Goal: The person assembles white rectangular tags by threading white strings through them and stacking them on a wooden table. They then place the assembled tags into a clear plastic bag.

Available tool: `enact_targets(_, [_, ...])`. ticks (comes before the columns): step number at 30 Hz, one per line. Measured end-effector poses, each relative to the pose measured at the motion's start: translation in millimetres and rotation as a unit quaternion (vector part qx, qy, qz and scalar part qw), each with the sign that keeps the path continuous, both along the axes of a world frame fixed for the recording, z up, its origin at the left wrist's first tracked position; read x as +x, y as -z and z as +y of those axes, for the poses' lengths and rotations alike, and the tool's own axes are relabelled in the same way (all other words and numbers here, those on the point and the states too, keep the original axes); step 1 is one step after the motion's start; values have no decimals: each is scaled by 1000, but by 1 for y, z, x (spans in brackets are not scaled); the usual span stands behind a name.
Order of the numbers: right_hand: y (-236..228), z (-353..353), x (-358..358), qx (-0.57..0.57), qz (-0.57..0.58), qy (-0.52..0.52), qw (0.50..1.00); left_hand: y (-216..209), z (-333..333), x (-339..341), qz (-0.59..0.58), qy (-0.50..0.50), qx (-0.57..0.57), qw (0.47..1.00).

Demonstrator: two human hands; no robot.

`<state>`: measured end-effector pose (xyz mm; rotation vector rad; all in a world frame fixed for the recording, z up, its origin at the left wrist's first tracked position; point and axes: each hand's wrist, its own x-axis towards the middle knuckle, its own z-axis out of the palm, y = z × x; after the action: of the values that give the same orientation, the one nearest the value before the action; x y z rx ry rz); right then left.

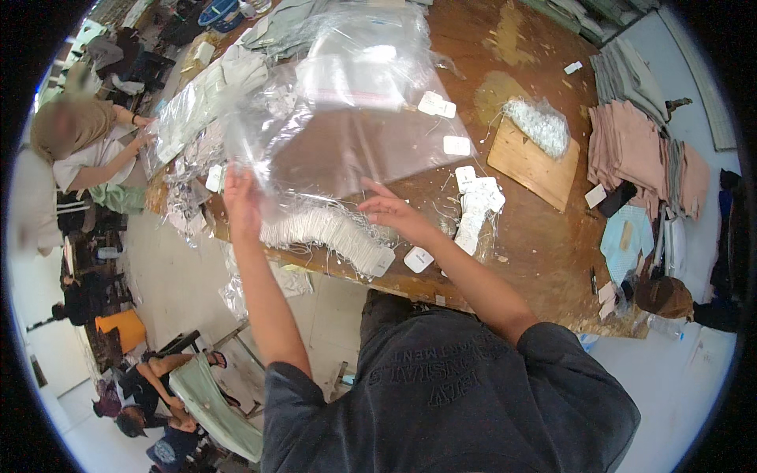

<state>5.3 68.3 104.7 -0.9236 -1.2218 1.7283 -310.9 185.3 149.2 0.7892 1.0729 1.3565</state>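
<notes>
At the left of the work table, my left hand (242, 201) is raised with its fingers closed at the edge of a crumpled clear plastic bag (264, 150), which is smeared by motion. My right hand (392, 214) hovers with its fingers apart, holding nothing, over the near side of a flat stack of clear plastic bags (371, 150). Below and between the hands lies a long curved row of white hang tags (315, 229) with cords. A smaller bundle of white tags (473, 217) rests right of my right hand, and one loose tag (418, 259) lies near the table edge.
Bagged garments (209, 98) cover the table's far left, where another person (87, 146) works. A wooden board (544, 169) at right carries a bag of small white pieces (538, 126). Folded pink cloths (635, 146) line the right edge. More people (150, 394) sit at lower left.
</notes>
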Motion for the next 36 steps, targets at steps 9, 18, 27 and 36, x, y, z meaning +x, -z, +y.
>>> enact_targets(9, [44, -39, 13, -136, -21, 88, 987, 72, 113, -142, 102, -124, -71, 984])
enact_targets(18, [61, -103, 69, -125, -240, 304, 914, 122, 165, -196, 171, -211, -158, 950])
enact_targets(27, [54, -158, 123, 53, -485, 407, 772, 81, -10, 111, 561, -68, 212, 797])
enact_targets(36, [68, -315, 109, 85, -350, 26, 932, 70, -288, 277, 436, 367, 339, 749])
